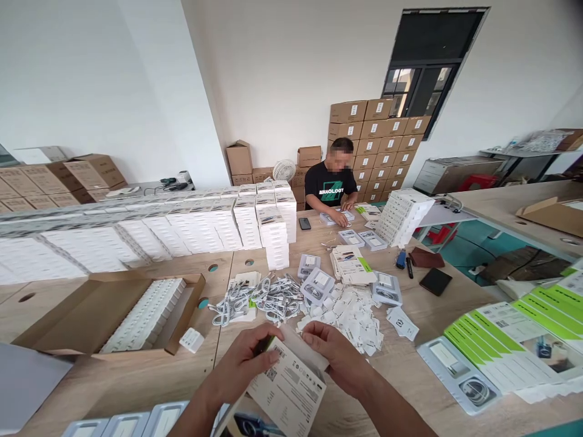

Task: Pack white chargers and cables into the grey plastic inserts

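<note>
In front of me is a white printed cardboard box [291, 388] with small text, a code and a product picture. My left hand [243, 358] grips its upper left edge, thumb on the printed face. At the box's upper end my right hand [339, 355] pinches a plain white flap [300, 346] between thumb and fingers. The inside of the box is hidden. Just beyond my hands lie a heap of white cards [357, 321] and coiled white cables [277, 297]. Packed plastic trays [316, 285] rest behind them.
Stacked white boxes [209, 227] line the left. An open carton [191, 303] holds white adapters [143, 315]. Flat green-and-white boxes [510, 340] and a filled tray [455, 370] lie right. A co-worker [330, 182] sits opposite, hands on trays.
</note>
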Tool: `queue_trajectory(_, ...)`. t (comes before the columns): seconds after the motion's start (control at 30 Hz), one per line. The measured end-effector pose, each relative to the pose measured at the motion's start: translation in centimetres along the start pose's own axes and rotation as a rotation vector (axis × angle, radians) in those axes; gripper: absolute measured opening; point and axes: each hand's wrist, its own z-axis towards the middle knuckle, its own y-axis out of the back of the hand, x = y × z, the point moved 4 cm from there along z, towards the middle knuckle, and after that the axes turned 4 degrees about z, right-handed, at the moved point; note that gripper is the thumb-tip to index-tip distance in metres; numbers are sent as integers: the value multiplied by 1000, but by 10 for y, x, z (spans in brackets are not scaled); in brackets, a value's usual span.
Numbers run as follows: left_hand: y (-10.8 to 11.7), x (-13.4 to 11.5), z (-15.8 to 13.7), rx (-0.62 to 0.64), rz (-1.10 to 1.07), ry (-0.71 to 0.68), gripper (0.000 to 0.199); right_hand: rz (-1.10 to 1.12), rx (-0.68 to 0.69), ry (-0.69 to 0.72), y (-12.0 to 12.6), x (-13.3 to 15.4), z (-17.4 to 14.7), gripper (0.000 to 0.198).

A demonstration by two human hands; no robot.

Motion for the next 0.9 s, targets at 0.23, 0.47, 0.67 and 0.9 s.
queue_trajectory(0.23, -4, -2, 1, -7, -147, -53, 42, -474, -42, 307, -4, 13, -4, 23)
queue_trajectory(0.47, 2, 3, 5, -4, -103, -45, 38, -668, -37, 444, -15, 17, -13, 17)
queue_trajectory(0.67, 3, 10, 6, -11, -249, -5, 27, -453, 91, 411, -17, 21, -11, 19)
queue_trajectory(0.9, 11, 24, 10, -245, -349, -18, 23, -336, -49, 287, -6, 11, -9, 30)
